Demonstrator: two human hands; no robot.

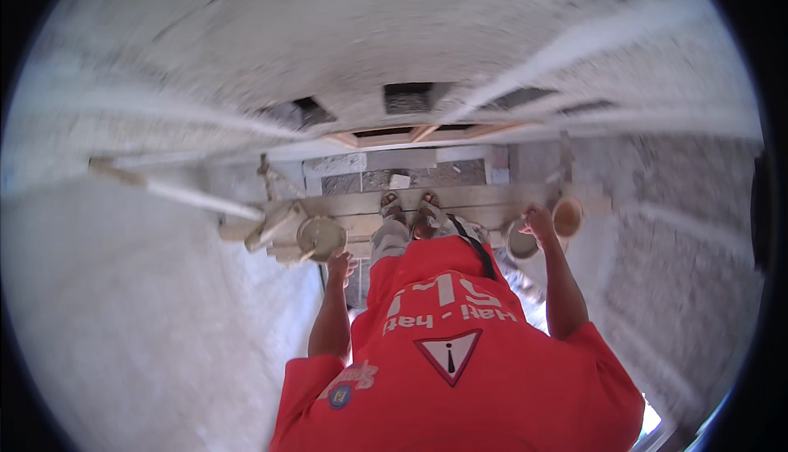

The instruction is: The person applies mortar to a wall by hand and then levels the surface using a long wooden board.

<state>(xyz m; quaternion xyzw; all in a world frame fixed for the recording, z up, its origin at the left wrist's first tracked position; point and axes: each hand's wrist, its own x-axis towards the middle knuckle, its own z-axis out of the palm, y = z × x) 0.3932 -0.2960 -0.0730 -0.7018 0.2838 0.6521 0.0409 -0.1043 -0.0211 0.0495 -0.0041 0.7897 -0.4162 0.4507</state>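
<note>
My left hand [341, 268] hangs beside a round bucket [325, 231] of grey-brown wet mix, fingers loosely bent and a little apart, with nothing seen in them. A light stick-like handle [307, 255] juts over that bucket's near rim. On the other side my right hand [538, 224] is curled in front of a second bucket [522, 243] with grey contents. No object shows in it. Just right of it stands an orange-brown bucket [569, 216]. Whether the right fingers touch either rim I cannot tell.
My sandalled feet [428, 207] stand on a wooden plank platform [353, 204]. A rough plastered wall [328, 33] rises ahead, with dark openings and a wooden frame [423, 134] low on it. A long pale pole [201, 197] slants at the left. A small white block [400, 181] lies beyond the planks.
</note>
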